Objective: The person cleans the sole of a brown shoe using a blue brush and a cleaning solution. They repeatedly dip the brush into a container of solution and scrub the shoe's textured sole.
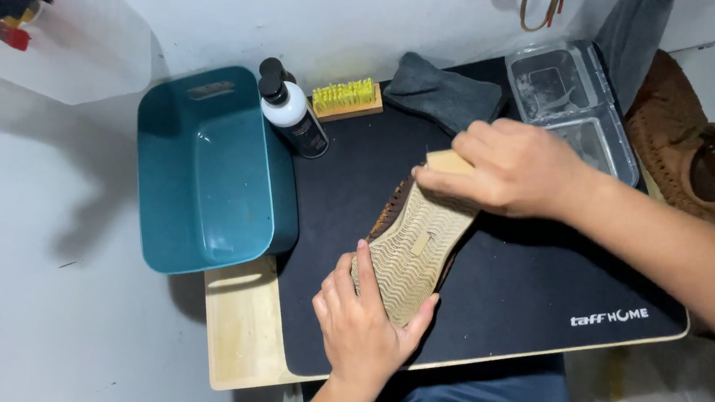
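Observation:
A brown shoe (416,246) lies sole up on the black mat (530,283), its tan ridged sole facing me. My left hand (362,320) grips the near end of the shoe from below. My right hand (513,166) presses a wooden-backed brush (447,160) against the far end of the sole; the bristles are hidden under the hand.
A teal plastic basin (211,172) stands left of the mat on a light wooden board (241,328). Behind are a pump bottle (291,109), a yellow-bristled brush (345,99), a grey cloth (444,94), a clear divided box (573,103) and a second brown shoe (689,146).

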